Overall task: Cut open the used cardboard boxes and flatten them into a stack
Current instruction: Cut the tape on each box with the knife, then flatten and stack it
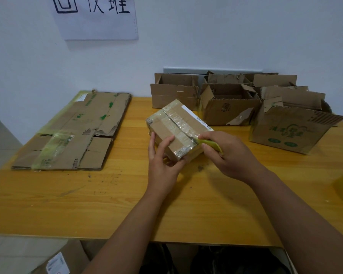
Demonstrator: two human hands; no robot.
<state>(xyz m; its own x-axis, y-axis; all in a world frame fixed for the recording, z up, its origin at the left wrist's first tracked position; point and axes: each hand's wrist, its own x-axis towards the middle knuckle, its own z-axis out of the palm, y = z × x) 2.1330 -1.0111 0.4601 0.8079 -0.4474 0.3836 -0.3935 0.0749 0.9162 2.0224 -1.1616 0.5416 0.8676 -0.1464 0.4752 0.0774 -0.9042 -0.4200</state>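
Head view: left hand (pixel 162 155) grips taped box (pixel 176 129) at table (pixel 67 204) centre; right hand (pixel 228 153) clenched on knife (pixel 208 143), blade at tape seam. Flattened stack (pixel 73 131) at 10 o'clock. Open boxes (pixel 246 107) at 1 o'clock.

left hand (pixel 162 155) grips taped box (pixel 176 127) | right hand (pixel 232 155) holds knife (pixel 210 143)

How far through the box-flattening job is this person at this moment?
Done: a stack of flattened brown cardboard lies at the table's left. In hand: the left hand steadies a small taped brown box while the right hand runs a yellow-green cutter along its tape. Left: several open brown boxes at the back.
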